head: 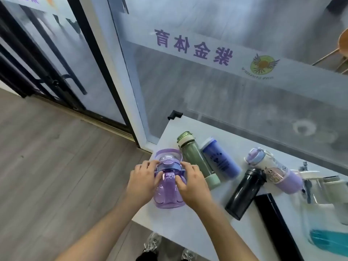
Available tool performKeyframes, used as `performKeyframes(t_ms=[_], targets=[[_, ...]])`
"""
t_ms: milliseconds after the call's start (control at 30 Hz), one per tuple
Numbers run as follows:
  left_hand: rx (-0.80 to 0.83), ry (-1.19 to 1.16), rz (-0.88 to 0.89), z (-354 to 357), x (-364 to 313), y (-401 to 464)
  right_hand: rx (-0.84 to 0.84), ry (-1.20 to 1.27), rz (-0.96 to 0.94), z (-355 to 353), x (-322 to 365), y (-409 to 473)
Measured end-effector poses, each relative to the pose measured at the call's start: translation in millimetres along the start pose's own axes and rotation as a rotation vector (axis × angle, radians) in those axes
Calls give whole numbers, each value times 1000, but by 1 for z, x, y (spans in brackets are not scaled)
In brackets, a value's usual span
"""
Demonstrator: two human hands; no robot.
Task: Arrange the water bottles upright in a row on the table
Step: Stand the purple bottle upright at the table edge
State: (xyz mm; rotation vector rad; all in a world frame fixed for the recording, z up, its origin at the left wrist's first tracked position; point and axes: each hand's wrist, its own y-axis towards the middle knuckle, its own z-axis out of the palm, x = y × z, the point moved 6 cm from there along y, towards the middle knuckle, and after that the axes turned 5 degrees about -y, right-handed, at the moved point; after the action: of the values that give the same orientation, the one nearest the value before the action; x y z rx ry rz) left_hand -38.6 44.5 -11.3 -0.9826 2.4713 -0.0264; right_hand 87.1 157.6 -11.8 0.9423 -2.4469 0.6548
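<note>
Both hands' fingers (150, 164) clasp the upright purple bottle (168, 193), one hand on each side.

Even, diffuse daylight is coming through the frosted glass (235, 95); the scene is reading bright with a cool cast. Shadows under the bottles on the table (188, 223) are staying faint. Wide-angle distortion is bending the door frame (101, 59). Right edge is blurring; overall focus is looking soft.
</note>
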Motion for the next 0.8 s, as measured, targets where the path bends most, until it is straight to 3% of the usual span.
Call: performKeyframes(t_ms=[200,300,500,700,800], targets=[[254,-424,-400,36,35,31,228,191,276,25,-13,36],[301,-657,-499,45,39,34,280,365,365,42,-20,43],[220,-924,-496,46,35,31,251,585,360,47,-23,41],[45,-1058,-284,8,22,26,70,733,163,24,-9,39],[-24,-1018,-208,-2,24,25,-22,906,199,15,-3,38]])
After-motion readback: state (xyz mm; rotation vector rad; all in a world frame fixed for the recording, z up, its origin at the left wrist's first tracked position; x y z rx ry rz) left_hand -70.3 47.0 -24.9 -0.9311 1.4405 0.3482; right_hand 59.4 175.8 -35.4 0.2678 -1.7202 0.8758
